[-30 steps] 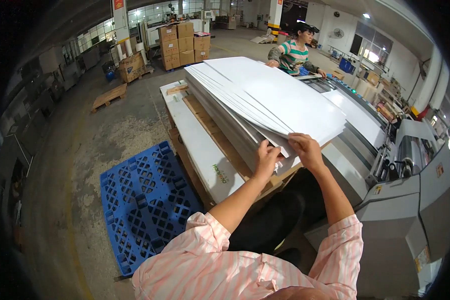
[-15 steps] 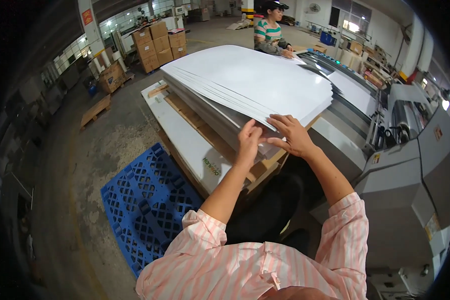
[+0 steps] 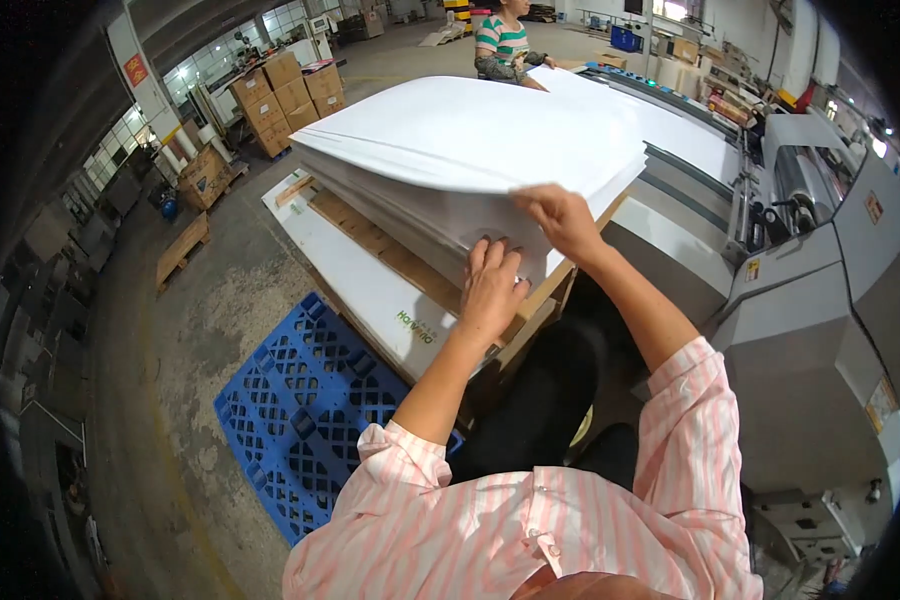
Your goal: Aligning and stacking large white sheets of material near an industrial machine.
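Note:
A tall stack of large white paper sheets [image 3: 440, 125] lies in front of me, its upper sheets bowed up along the near edge. My right hand [image 3: 562, 218] is closed on the raised near corner of these upper sheets, thumb and fingers pinching the edge. How many sheets it holds cannot be made out. Lower down, my left hand [image 3: 492, 292] lies on the near corner of the sheets underneath, its fingers bent and slightly apart. A gap shows between the raised sheets and the pile below.
Under the stack is a wooden pallet [image 3: 390, 250] over a white-topped pile [image 3: 345, 285]. A blue plastic pallet [image 3: 305, 400] lies on the floor at left. A grey machine [image 3: 800, 330] stands at right. Beyond the stack is a co-worker [image 3: 503, 42]; cardboard boxes [image 3: 285, 95] are piled behind.
My right hand has lifted the near corner of the upper sheets up and to the left, widening the gap. My left hand has moved down onto the lower sheets. My view has shifted slightly.

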A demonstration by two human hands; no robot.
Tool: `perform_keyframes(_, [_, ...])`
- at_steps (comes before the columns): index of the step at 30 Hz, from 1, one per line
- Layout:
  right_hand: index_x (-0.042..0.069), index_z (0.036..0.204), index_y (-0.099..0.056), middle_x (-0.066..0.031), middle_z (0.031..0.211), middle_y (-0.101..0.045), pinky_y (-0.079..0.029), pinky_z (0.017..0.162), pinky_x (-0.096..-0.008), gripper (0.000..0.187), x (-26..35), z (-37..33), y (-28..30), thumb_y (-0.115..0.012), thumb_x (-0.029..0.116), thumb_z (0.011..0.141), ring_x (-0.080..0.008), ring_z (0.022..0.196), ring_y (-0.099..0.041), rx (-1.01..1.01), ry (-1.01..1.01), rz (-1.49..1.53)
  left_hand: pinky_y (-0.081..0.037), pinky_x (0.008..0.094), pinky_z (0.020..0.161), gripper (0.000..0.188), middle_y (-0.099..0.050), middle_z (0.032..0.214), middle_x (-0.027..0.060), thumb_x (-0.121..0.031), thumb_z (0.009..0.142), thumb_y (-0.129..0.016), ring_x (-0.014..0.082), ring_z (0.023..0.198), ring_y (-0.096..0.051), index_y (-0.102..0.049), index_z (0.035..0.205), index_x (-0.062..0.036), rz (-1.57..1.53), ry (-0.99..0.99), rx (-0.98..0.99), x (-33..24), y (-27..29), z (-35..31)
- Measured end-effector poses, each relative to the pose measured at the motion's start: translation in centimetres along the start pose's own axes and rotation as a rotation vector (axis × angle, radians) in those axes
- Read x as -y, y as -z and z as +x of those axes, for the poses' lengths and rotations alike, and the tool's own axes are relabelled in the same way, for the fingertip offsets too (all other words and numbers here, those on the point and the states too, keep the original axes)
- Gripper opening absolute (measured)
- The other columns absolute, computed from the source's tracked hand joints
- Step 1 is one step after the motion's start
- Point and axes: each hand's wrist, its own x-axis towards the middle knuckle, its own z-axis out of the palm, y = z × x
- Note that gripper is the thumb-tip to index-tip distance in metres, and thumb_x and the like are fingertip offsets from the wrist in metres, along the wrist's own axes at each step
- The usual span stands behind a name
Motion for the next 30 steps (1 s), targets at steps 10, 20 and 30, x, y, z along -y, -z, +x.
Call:
perform_keyframes(10, [0.012,0.098,-0.062,-0.002,0.099,-0.062,-0.047,0.072,-0.0341,0.022,-0.3,-2.1,1.1,-0.056,0.012,0.077,-0.0234,0.085,-0.055,0.154,0.104,-0.408,-0.042,0.0404,0.08,0.035,-0.051,0.096,0.0135,-0.021,0.067,-0.07,0.0295,0.098,-0.045,-0.061,0.099,-0.0071,-0.044,0.106,-0.073,-1.6,2.1,0.4])
perform_keyframes(20, [0.015,0.108,-0.058,-0.0019,0.106,-0.058,-0.049,0.067,-0.0281,0.041,1.7,-0.7,2.1,-0.057,0.003,0.069,-0.0186,0.08,-0.056,0.086,0.4,-0.582,-0.046,0.0303,0.071,0.063,-0.055,0.08,0.0094,-0.014,0.081,-0.06,0.0208,0.08,-0.057,-0.025,0.132,-0.0023,-0.896,0.408,-0.471,-2.4,-0.6,1.8])
perform_keyframes(30, [0.009,0.087,-0.067,-0.0075,0.114,-0.054,-0.039,0.083,-0.0375,0.018,1.8,-0.9,1.5,-0.057,0.012,0.072,-0.0267,0.1,-0.049,0.148,0.063,-0.459,-0.049,0.0285,0.072,0.047,-0.05,0.094,0.0078,-0.009,0.086,-0.052,0.0153,0.082,-0.054,-0.029,0.125,0.0055,-1.63,0.627,-0.451,1.5,-1.9,3.4])
